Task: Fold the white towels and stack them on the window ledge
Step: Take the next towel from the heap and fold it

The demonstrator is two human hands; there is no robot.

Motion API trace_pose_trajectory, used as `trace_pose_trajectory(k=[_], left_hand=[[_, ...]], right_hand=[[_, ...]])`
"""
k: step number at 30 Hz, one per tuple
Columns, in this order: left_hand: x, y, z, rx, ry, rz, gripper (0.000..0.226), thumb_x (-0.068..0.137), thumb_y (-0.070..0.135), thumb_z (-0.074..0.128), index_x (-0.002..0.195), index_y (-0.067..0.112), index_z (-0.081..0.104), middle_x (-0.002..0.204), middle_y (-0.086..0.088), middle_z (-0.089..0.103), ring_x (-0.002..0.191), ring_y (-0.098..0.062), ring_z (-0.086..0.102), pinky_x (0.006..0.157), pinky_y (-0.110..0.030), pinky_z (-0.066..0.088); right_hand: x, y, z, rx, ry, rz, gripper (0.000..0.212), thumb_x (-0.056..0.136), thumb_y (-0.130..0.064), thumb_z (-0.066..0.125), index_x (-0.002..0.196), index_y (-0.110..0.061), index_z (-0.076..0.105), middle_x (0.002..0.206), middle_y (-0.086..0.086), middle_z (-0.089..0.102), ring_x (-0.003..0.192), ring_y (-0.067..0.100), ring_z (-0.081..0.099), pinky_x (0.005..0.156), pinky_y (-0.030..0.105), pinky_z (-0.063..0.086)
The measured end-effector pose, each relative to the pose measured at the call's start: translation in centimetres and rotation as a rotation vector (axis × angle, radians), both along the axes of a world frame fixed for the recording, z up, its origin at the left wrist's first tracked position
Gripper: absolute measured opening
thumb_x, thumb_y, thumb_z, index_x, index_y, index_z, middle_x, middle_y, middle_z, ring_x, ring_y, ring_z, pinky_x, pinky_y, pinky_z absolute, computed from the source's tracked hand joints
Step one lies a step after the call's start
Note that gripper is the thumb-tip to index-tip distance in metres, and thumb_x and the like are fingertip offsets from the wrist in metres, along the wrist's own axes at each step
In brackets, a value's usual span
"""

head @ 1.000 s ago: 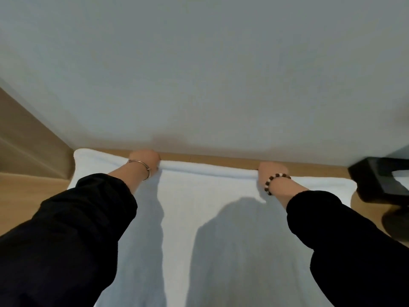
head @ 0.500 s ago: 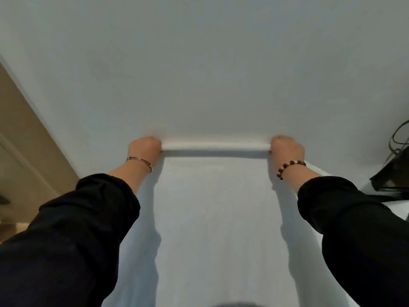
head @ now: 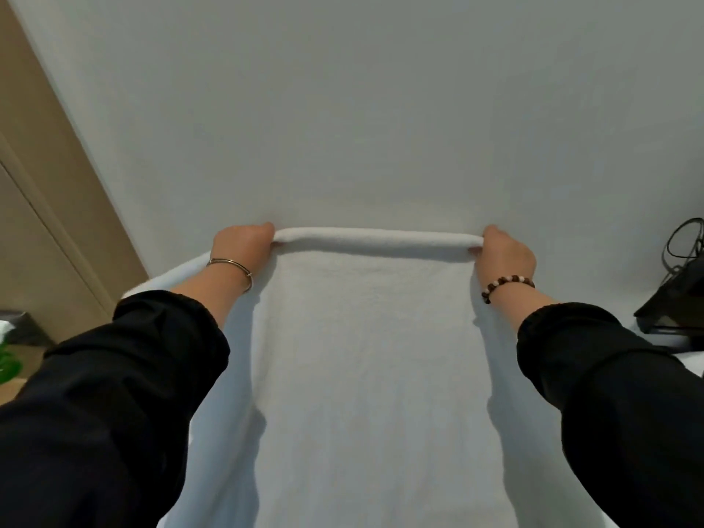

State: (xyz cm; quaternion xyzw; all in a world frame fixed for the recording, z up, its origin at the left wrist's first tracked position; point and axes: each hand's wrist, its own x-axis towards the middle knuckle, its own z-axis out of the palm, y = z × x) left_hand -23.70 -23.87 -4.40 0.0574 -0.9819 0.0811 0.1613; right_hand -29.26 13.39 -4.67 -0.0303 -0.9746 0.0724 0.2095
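Right of a beige panel [head: 45, 184] at far left, the left hand [head: 244, 243] grips one end of a white towel [head: 365, 356] by its rolled top edge, fingers [head: 263, 232] curled over it. The edge runs level, left to right, to the right hand [head: 506, 255], gripping likewise; both hands are equally near, and the cloth falls toward the viewer between black sleeves [head: 133, 375]. A black object [head: 678, 299] with a cable [head: 682, 238] sits far right, apart from the towel; no window ledge shows.

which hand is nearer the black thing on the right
Right. The right hand grips the white towel at the end toward the black object; the left hand grips the opposite end, farther away.
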Motion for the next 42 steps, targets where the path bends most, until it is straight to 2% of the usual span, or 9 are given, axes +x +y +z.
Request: trace_pose_trajectory(k=[12, 19, 23, 26, 28, 30, 35, 38, 42], left_hand=[[-1.4, -1.7, 10.7, -0.026, 0.445, -0.146, 0.009, 0.075, -0.007, 0.067, 0.076, -0.008, 0.058, 0.060, -0.029, 0.056, 0.049, -0.044, 0.057, 0.051, -0.033, 0.031], [2.3, -3.1, 0.8, -0.109, 0.489, -0.361, 0.009, 0.051, -0.001, 0.058, 0.059, 0.004, 0.055, 0.043, -0.011, 0.044, 0.025, -0.025, 0.042, 0.042, -0.019, 0.025], [6.7, -3.0, -8.2, -0.038, 0.365, -0.462, 0.010, 0.074, 0.020, 0.050, 0.074, 0.012, 0.045, 0.045, -0.009, 0.046, 0.026, -0.024, 0.044, 0.037, -0.019, 0.029], [10.4, -3.2, -13.9, 0.011, 0.181, -0.538, 0.017, 0.069, 0.015, 0.070, 0.075, 0.011, 0.054, 0.049, -0.008, 0.051, 0.031, -0.025, 0.049, 0.032, -0.023, 0.035], [12.8, -2.6, -16.0, -0.048, -0.041, -0.559, 0.019, 0.068, 0.014, 0.077, 0.077, 0.008, 0.062, 0.057, -0.008, 0.057, 0.040, -0.026, 0.056, 0.034, -0.027, 0.041], [14.8, -1.3, -17.1, -0.150, -0.434, -0.472, 0.025, 0.086, 0.027, 0.065, 0.103, 0.010, 0.057, 0.086, -0.009, 0.063, 0.072, -0.028, 0.065, 0.055, -0.032, 0.044], [17.9, 1.1, -19.2, -0.181, -0.966, -0.287, 0.037, 0.098, 0.021, 0.037, 0.134, 0.019, 0.044, 0.125, -0.005, 0.058, 0.112, -0.026, 0.056, 0.089, -0.032, 0.042], [18.9, 2.3, -20.6, -0.173, -1.047, -0.178, 0.036, 0.094, 0.022, 0.042, 0.129, 0.018, 0.048, 0.125, -0.002, 0.058, 0.105, -0.024, 0.057, 0.084, -0.031, 0.043], [18.7, 5.4, -21.2, -0.084, -0.873, -0.186, 0.039, 0.085, 0.042, 0.044, 0.119, 0.024, 0.055, 0.117, 0.001, 0.059, 0.109, -0.022, 0.057, 0.084, -0.032, 0.045]], right_hand=[[-1.0, -0.3, 10.7, 0.038, 0.354, 0.115, 0.025, 0.098, -0.023, 0.048, 0.097, 0.002, 0.053, 0.085, 0.020, 0.058, 0.063, 0.031, 0.049, 0.056, 0.033, 0.029], [2.6, 1.2, 1.0, 0.150, 0.333, 0.355, 0.023, 0.072, 0.008, 0.071, 0.070, -0.002, 0.050, 0.053, 0.014, 0.046, 0.033, 0.023, 0.036, 0.043, 0.020, 0.021], [7.4, 2.1, -6.7, 0.217, 0.191, 0.408, 0.029, 0.062, 0.006, 0.081, 0.070, -0.001, 0.053, 0.052, 0.013, 0.048, 0.029, 0.026, 0.041, 0.037, 0.020, 0.024], [10.5, 1.9, -10.4, 0.285, -0.137, 0.399, 0.021, 0.082, -0.010, 0.070, 0.099, -0.002, 0.060, 0.084, 0.016, 0.063, 0.058, 0.033, 0.061, 0.048, 0.032, 0.038], [12.6, 1.5, -12.8, 0.355, -0.266, 0.501, 0.034, 0.076, -0.017, 0.077, 0.103, -0.005, 0.061, 0.088, 0.013, 0.064, 0.063, 0.029, 0.063, 0.050, 0.032, 0.042], [14.8, 1.4, -14.8, 0.469, -0.291, 0.655, 0.046, 0.054, -0.013, 0.088, 0.090, -0.009, 0.059, 0.072, 0.008, 0.058, 0.045, 0.023, 0.053, 0.036, 0.028, 0.037], [19.8, 1.5, -20.5, 0.697, -0.811, 0.594, 0.030, 0.095, -0.014, 0.043, 0.125, -0.011, 0.040, 0.116, 0.009, 0.050, 0.085, 0.027, 0.056, 0.070, 0.034, 0.041], [21.7, 1.4, -22.8, 0.604, -0.890, 0.488, 0.031, 0.093, -0.010, 0.043, 0.125, -0.011, 0.040, 0.120, 0.007, 0.047, 0.086, 0.024, 0.052, 0.069, 0.032, 0.037], [22.4, 1.7, -23.4, 0.428, -0.835, 0.435, 0.027, 0.090, -0.008, 0.045, 0.117, -0.013, 0.042, 0.117, 0.005, 0.045, 0.088, 0.023, 0.049, 0.067, 0.030, 0.034]])
